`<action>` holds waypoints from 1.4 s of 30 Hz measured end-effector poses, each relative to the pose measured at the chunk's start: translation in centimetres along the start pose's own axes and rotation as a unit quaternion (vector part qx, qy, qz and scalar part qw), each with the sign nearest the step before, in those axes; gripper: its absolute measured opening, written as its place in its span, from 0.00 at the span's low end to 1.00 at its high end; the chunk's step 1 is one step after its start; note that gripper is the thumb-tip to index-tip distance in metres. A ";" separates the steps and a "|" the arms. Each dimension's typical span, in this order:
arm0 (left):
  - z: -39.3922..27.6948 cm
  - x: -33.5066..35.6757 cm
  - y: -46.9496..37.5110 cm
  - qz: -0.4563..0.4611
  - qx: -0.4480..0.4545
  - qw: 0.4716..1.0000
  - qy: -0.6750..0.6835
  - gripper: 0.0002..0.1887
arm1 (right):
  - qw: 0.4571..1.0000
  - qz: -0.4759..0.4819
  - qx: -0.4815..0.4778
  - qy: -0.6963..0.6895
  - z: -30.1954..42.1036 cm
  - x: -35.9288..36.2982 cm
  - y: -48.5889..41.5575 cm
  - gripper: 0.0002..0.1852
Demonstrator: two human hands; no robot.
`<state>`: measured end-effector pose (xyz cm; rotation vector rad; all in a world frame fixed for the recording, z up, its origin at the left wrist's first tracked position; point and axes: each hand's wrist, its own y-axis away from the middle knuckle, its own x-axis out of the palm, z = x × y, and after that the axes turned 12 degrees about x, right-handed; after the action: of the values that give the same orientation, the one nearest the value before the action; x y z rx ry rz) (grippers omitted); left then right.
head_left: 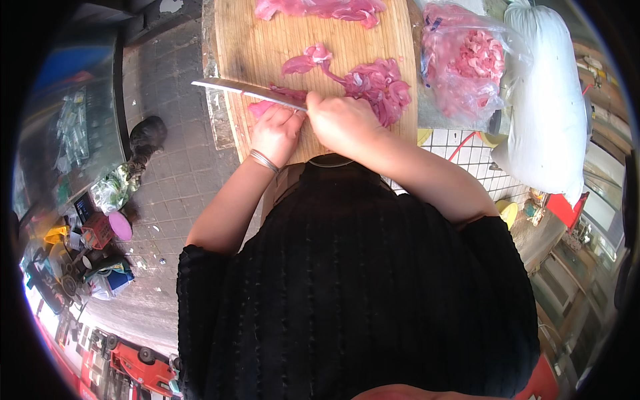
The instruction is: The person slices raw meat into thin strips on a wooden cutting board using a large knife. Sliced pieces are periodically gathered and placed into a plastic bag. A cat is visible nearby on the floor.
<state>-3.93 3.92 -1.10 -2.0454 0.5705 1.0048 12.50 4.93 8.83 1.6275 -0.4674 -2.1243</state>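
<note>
My right hand (342, 120) grips a large knife (250, 90) whose blade points left across the wooden cutting board (265, 45). Under and beside the blade, my left hand (277, 131) has bent fingers on a piece of raw pink meat (260, 107); a metal bracelet (264, 161) is on that wrist. To the right of the knife lies a heap of sliced meat (380, 87), partly behind my right hand. A smaller meat strip (306, 59) rests above the blade, and a long piece of meat (322, 9) lies at the board's far end.
Right of the board are a clear plastic bag of cut meat (475, 65) and a full white sack (545, 100). On the tiled floor at left, a cat (147, 135) is beside a bag of greens (112, 190). Assorted containers crowd the lower left, with a red vehicle (142, 367) beyond.
</note>
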 end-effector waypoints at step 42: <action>-0.6 0.3 0.6 -0.057 0.014 0.998 0.015 0.11 | 0.998 0.004 0.066 -0.002 -3.1 0.9 6.4 0.08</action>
<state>-3.85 3.01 -1.39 -2.0468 0.4747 0.8955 16.11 -1.03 10.51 1.6889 -0.6283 -2.1311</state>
